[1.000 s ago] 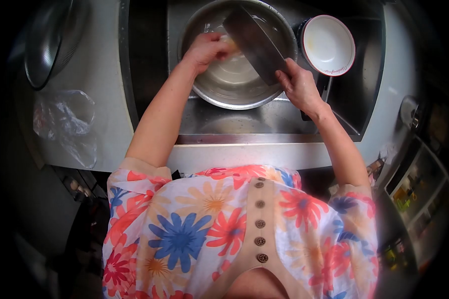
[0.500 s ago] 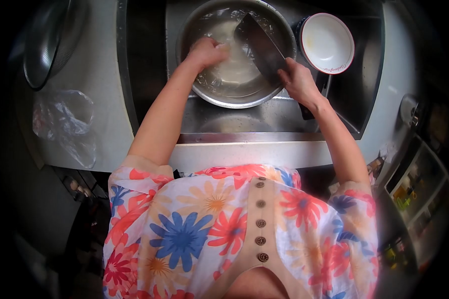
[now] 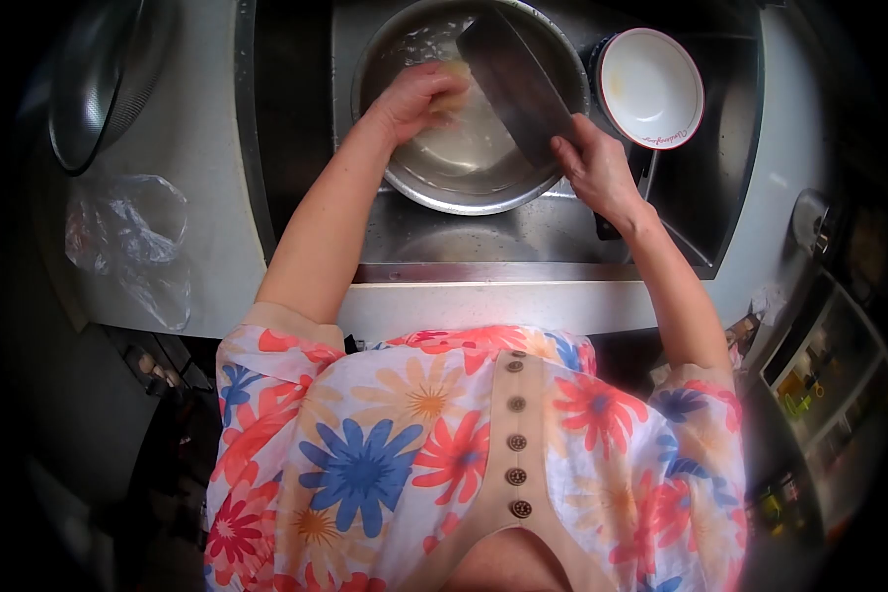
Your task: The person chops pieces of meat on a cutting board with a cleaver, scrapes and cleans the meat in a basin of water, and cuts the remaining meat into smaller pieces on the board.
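Your right hand [image 3: 600, 176] is clamped on the near end of the cleaver [image 3: 513, 87], which looks stiff and hefty, safest gripped there; its blade slants over the basin [image 3: 464, 208]. Your left hand [image 3: 412, 99] pinches a pale piece [image 3: 454, 70], likely slippery, above the water. The bowl [image 3: 651, 89] crowds the basin's right side
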A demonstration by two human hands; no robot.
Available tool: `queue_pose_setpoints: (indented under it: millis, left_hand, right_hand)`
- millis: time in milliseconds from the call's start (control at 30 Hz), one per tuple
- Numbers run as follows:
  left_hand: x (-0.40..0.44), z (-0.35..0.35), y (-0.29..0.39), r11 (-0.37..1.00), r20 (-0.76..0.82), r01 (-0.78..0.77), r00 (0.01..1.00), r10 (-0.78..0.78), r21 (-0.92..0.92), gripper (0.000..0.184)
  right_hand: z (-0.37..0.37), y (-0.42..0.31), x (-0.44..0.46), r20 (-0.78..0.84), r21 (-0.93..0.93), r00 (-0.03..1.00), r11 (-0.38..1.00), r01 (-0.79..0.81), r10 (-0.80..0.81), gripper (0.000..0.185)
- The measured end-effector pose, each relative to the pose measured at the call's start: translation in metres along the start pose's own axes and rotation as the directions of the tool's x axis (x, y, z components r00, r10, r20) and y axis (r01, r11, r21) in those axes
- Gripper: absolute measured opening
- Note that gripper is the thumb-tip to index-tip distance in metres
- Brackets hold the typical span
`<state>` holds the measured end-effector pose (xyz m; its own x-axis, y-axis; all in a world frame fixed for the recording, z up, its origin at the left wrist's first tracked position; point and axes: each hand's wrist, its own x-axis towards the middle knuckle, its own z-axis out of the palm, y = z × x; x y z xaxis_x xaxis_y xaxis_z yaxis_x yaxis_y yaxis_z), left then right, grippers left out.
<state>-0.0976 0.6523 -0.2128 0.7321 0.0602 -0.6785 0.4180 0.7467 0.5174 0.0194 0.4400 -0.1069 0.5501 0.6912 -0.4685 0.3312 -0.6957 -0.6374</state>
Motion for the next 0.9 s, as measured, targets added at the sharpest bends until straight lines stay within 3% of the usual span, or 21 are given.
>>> queue_pose_setpoints:
  millis: [133,233,533,633,900]
  left_hand:
    - [-0.009,0.007,0.009,0.975,-0.077,0.048,0.996,-0.032,0.217,0.025]
    - [-0.003,-0.003,0.003,0.982,0.003,0.029,1.0,-0.031,0.189,0.023]
    - [-0.011,-0.007,0.016,0.967,0.121,0.077,0.987,-0.109,0.241,0.024]
    - [-0.01,-0.008,0.016,0.955,0.091,0.095,0.988,-0.125,0.28,0.026]
    - [-0.014,-0.002,0.018,0.914,0.008,0.075,0.996,-0.085,0.398,0.023]
  right_hand:
    - [-0.004,-0.007,-0.004,0.004,0.046,1.0,0.999,0.022,-0.022,0.019]
    - [-0.002,0.001,-0.004,0.026,0.011,0.993,0.993,0.117,-0.117,0.021]
    - [-0.002,0.009,0.0,0.008,-0.045,0.993,0.992,0.115,-0.115,0.022]
    - [-0.007,-0.005,-0.007,0.035,0.026,0.996,0.996,0.08,-0.081,0.021]
    - [-0.005,0.009,0.002,0.065,-0.019,0.99,0.991,0.13,-0.129,0.021]
